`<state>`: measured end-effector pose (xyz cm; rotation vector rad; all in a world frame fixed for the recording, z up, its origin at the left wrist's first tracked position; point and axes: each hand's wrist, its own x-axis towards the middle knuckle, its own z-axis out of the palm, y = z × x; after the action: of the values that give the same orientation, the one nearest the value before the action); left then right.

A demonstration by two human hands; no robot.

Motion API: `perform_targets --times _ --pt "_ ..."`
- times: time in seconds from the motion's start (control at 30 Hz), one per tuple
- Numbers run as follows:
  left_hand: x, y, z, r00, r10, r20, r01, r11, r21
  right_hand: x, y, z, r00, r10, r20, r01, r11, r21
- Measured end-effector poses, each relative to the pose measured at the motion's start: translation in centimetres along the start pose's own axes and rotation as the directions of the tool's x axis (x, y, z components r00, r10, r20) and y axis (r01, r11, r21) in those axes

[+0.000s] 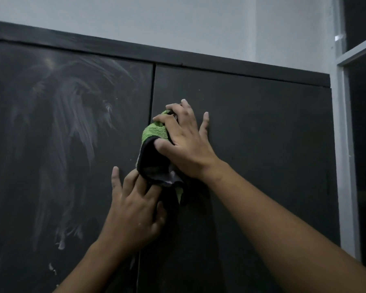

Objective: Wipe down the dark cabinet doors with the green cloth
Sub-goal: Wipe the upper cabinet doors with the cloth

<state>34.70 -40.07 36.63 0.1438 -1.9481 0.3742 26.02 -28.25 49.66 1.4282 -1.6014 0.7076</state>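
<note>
Your right grip (184,144) is clamped on the green cloth (154,132). The forefinger and middle finger curl over its bunched top and the thumb presses on its black hem. The little finger lies stretched flat on the right door (273,155), to the right of the gap (153,92) between the two dark doors.

The cloth sits right on that gap, gathered into a wad. Green pile shows at the top, and a grey, black-edged underside is turned out below. One green corner hangs down just to the right of the gap.

Your left grip (133,208) is below the cloth and straddles the gap, palm toward the doors. Its fingers are apart and nearly straight rather than closed. The little finger rests bare on the left door (30,166), left of the gap, and the tips of the other fingers are hidden under the cloth's lower hem. The thumb lies just beside the hanging corner; you cannot tell from here whether it touches it.

Left of the gap, the left door carries pale smeared streaks (72,115) that fan outward and downward, with a few white flecks lower on the panel. Right of the gap, the right door looks evenly dark and matt.

Above the gap runs the cabinet's dark top rail (199,60), with a pale wall (178,22) above it. Far to the right of the gap, past the right door's edge, a white frame (344,144) stands upright. Both your forearms are bare and come up from the lower edge of the view.
</note>
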Motion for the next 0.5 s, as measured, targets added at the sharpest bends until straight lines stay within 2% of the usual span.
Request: perform_targets --times 0.1,0.2,0.27,0.37,0.5 --pt "-0.1 -0.1 -0.4 0.998 -0.012 0.059 0.009 0.999 0.039 0.1 -0.6 0.0 0.998 0.062 0.013 -0.062 0.998 0.024" --pt "-1.1 -0.3 -0.5 0.997 -0.001 0.077 -0.003 0.999 0.047 -0.5 -0.6 1.2 0.996 0.034 -0.081 -0.05 0.978 -0.202" --pt "-2.4 -0.4 -0.3 0.996 0.038 0.085 -0.042 0.998 0.048 -1.5 0.0 2.0 0.991 -0.036 -0.129 -0.001 0.961 -0.275" --pt "-4.8 -0.5 0.2 0.987 0.109 0.12 -0.113 0.993 0.033 -4.3 1.1 2.7 0.974 -0.175 -0.144 0.141 0.965 -0.22" --pt "-8.0 -1.2 0.4 0.975 0.198 0.105 -0.192 0.979 -0.06 -10.3 2.2 4.5 0.949 -0.306 -0.071 0.287 0.936 -0.204"
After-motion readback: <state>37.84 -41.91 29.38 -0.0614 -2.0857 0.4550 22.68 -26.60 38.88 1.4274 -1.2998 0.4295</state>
